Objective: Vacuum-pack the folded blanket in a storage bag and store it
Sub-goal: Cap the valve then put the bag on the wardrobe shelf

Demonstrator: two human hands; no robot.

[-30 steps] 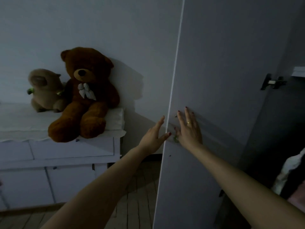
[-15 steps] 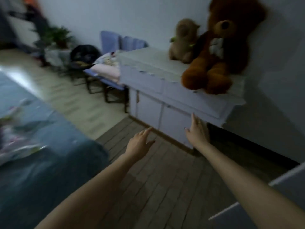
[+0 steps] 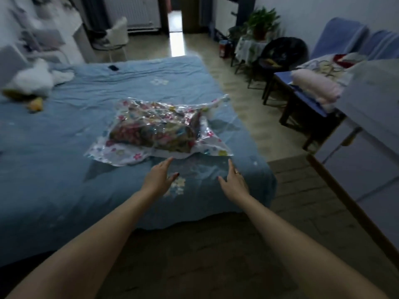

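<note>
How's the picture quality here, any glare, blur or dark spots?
Head view: dim overall; glare on the bag hides some blanket detail; bright reflection on the hallway floor; left and right edges are smeared and bent by the wide lens; both hands read clearly.

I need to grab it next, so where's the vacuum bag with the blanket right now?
In the head view, the vacuum bag lies mid-frame on the blue bed, near its right edge, just beyond both outstretched hands.

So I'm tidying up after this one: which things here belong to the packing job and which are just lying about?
Part of the job:
- storage bag on the bed
- folded blanket inside it
- left hand and right hand, open, reaching toward the bag

Just lying about:
- white plush toy
- dark phone
- pink folded bedding
- potted plant
</note>
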